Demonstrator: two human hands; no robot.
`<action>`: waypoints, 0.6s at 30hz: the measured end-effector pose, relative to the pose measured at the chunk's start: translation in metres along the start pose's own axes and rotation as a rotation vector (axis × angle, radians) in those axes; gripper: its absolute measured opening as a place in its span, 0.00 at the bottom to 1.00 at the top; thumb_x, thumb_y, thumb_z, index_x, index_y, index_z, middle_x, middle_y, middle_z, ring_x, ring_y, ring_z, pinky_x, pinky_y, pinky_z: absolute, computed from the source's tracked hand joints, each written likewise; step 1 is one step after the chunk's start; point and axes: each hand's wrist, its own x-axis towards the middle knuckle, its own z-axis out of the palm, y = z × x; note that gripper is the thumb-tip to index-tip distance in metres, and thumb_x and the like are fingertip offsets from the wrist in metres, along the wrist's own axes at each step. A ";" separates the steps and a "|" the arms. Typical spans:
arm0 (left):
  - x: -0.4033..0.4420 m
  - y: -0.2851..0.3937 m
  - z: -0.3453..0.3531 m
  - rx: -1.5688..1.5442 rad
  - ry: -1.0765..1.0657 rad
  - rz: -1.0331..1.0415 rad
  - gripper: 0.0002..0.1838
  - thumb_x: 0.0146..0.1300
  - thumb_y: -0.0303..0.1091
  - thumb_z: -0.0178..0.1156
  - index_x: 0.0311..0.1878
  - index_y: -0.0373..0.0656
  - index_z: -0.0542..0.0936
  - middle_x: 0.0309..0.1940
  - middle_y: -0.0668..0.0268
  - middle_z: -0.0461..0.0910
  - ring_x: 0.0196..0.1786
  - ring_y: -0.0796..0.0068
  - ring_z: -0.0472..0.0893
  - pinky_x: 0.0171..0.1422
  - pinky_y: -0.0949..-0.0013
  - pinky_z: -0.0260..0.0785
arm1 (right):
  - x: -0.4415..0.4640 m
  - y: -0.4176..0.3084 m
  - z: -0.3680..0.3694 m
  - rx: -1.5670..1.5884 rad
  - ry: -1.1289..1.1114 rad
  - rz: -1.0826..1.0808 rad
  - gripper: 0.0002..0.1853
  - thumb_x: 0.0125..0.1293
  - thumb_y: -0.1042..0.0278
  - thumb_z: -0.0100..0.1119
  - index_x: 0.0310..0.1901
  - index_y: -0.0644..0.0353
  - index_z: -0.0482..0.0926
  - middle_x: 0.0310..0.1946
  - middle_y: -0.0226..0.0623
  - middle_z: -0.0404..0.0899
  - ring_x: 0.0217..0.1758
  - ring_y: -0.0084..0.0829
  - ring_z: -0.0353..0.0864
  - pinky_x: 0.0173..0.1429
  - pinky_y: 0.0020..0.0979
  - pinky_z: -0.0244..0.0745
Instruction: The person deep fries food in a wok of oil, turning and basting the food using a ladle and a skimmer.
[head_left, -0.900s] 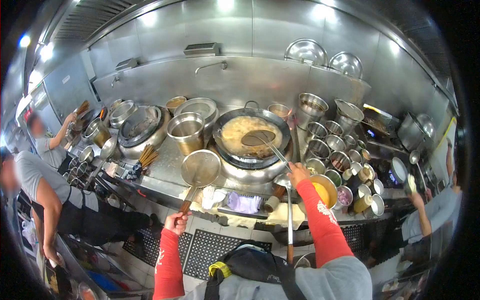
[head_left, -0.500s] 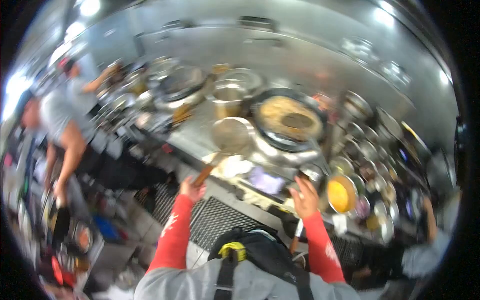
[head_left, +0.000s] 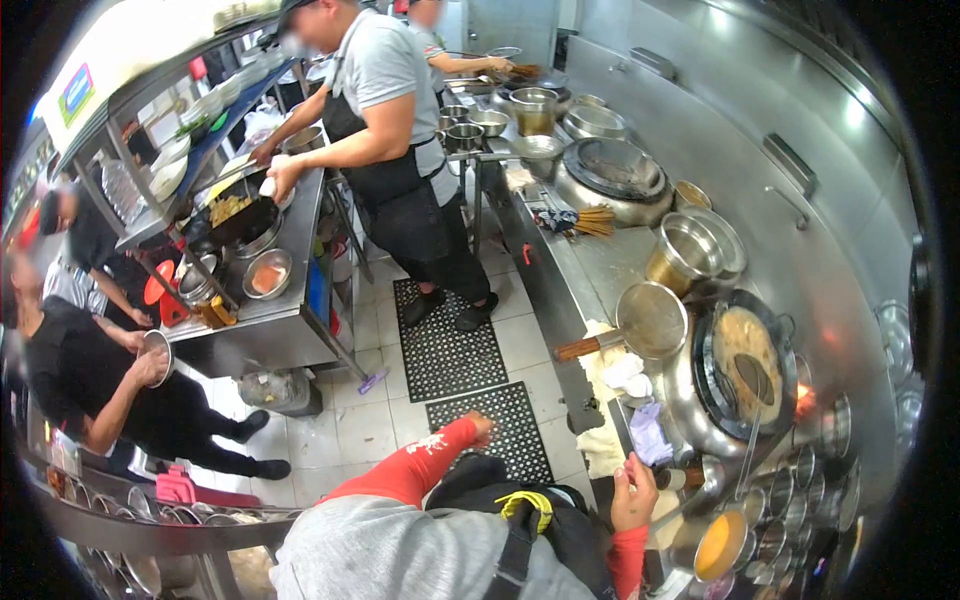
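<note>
My left hand (head_left: 482, 430) hangs over the black floor mat, its fingers curled in with nothing visible in them. It is apart from the wooden-handled strainer (head_left: 652, 319), which rests beside the wok with its handle (head_left: 578, 348) over the counter edge. My right hand (head_left: 633, 495) is raised near the counter edge, fingers stretched up and holding nothing I can see. Close to it are a purple cloth (head_left: 651, 434) and a short wooden handle (head_left: 684, 478). In the wok (head_left: 704, 376), a skimmer (head_left: 752, 378) lies in bubbling light-brown liquid.
A flame (head_left: 804, 398) burns beside the wok. A bowl of orange-yellow liquid (head_left: 716, 545) stands by several metal containers. One co-worker (head_left: 385, 110) holds a pan at the prep table (head_left: 240, 345); another (head_left: 85, 370) stands at left with a metal bowl (head_left: 155, 358).
My view has swung left, bringing the co-workers into clear sight. My left hand, at the strainer's handle before, is now away from it. My right hand stays near the counter edge.
</note>
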 end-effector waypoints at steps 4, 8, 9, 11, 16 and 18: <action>0.001 -0.026 -0.042 0.905 0.017 0.196 0.19 0.52 0.43 0.57 0.35 0.35 0.81 0.27 0.52 0.81 0.32 0.59 0.82 0.40 0.59 0.75 | 0.011 -0.007 0.022 -0.005 -0.058 -0.015 0.17 0.57 0.72 0.57 0.48 0.70 0.76 0.35 0.45 0.78 0.35 0.36 0.79 0.42 0.32 0.74; 0.006 -0.062 -0.083 0.695 0.160 0.053 0.20 0.53 0.46 0.56 0.31 0.35 0.82 0.23 0.54 0.81 0.26 0.63 0.82 0.34 0.63 0.75 | 0.027 -0.016 0.059 0.047 -0.130 0.000 0.16 0.57 0.74 0.57 0.48 0.69 0.76 0.35 0.44 0.79 0.35 0.33 0.79 0.41 0.30 0.74; 0.008 -0.067 -0.091 0.707 0.184 0.038 0.20 0.55 0.47 0.56 0.27 0.36 0.82 0.19 0.55 0.80 0.22 0.65 0.81 0.28 0.64 0.76 | 0.032 -0.015 0.070 0.072 -0.146 -0.018 0.16 0.57 0.74 0.57 0.48 0.69 0.76 0.35 0.44 0.79 0.35 0.33 0.79 0.41 0.30 0.74; 0.013 -0.076 -0.111 0.589 0.201 -0.042 0.20 0.55 0.46 0.56 0.30 0.34 0.82 0.21 0.55 0.80 0.22 0.65 0.81 0.29 0.64 0.76 | 0.041 -0.016 0.093 0.116 -0.189 -0.019 0.16 0.57 0.75 0.57 0.49 0.69 0.76 0.35 0.43 0.79 0.35 0.32 0.80 0.41 0.30 0.75; -0.033 -0.059 -0.155 0.347 0.248 -0.100 0.15 0.51 0.39 0.56 0.31 0.36 0.82 0.24 0.54 0.81 0.25 0.62 0.82 0.33 0.61 0.76 | 0.068 -0.045 0.141 0.142 -0.277 -0.060 0.16 0.58 0.75 0.56 0.48 0.69 0.77 0.36 0.45 0.79 0.36 0.33 0.81 0.42 0.30 0.75; -0.028 -0.069 -0.169 0.308 0.277 -0.122 0.15 0.52 0.39 0.56 0.29 0.35 0.81 0.22 0.53 0.80 0.24 0.62 0.81 0.31 0.61 0.75 | 0.077 -0.055 0.157 0.142 -0.314 -0.096 0.16 0.58 0.75 0.56 0.48 0.69 0.77 0.37 0.45 0.79 0.36 0.33 0.81 0.42 0.30 0.75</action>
